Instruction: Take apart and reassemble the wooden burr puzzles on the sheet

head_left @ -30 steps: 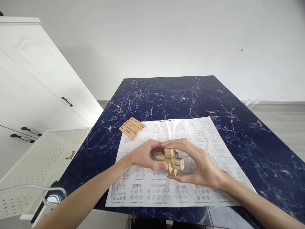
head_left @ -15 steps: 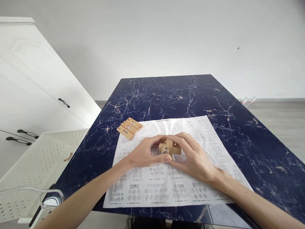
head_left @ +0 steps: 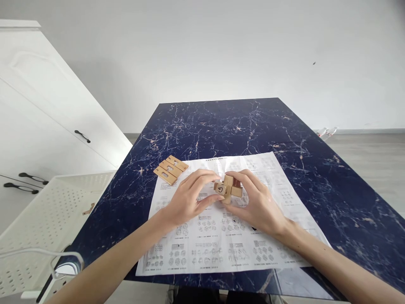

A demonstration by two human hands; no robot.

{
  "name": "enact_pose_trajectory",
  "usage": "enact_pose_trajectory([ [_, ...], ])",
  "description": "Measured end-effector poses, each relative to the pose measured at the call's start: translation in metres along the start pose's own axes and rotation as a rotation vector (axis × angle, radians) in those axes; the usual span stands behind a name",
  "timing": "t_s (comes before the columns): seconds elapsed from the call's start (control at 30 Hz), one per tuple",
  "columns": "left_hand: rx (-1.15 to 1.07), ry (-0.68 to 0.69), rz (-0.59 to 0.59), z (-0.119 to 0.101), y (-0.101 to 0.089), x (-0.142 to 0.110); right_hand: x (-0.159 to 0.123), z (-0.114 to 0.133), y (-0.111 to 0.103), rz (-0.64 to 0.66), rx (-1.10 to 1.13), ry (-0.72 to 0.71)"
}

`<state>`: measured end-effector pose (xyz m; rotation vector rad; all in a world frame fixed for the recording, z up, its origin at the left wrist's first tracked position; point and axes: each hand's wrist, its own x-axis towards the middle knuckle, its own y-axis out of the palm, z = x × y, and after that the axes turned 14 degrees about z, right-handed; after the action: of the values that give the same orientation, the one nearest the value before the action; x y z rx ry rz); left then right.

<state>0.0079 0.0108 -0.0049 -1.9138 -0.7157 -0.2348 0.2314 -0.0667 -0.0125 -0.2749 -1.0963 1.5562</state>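
"Holding the wooden block cluster over the printed sheet: which hand bears it?"

"Chiefly the right hand. Its fingertips lie at the top of the upright piece and its thumb at the foot, pinching the cluster between them."

"And the left hand?"

"Curved about the left side, thumb tip at a marked block end, palm off the wood. Whether its fingers press or merely hover, one cannot tell; nor whether the cluster touches the paper."

"How is such a hold best managed?"

"In our judgement, with the right hand as steady clamp and the left as light guide. Pressure should run along each bar, since a skewed push would probably bind the joints or spread the pieces. A low position over the sheet would shorten any fall, and fingertips kept off the marked face leave it legible."

"What lies nearby?"

"Three numbered wooden plates, side by side at the far left corner of the sheet, untouched by either hand. Sheet and plates lie on the dark blue veined table."
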Motion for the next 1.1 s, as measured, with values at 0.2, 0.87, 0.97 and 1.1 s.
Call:
enact_pose_trajectory([
  [0.2,0.114,0.096,-0.030,-0.0013,-0.0022,0.0027,0.0003,0.0023,0.0023,0.005,0.000,0.020],
  [0.87,-0.006,-0.001,0.055,0.0001,0.0005,-0.0025,-0.0009,-0.0006,0.0014,0.020,0.136,0.015],
  [0.97,-0.062,-0.037,0.094,0.0015,0.0014,-0.0040,-0.0004,0.0005,0.0010,0.018,0.165,0.036],
  [1.1,-0.115,-0.063,0.104,0.0044,0.0029,-0.0059,0.0004,0.0007,0.0007,0.021,0.184,0.054],
])
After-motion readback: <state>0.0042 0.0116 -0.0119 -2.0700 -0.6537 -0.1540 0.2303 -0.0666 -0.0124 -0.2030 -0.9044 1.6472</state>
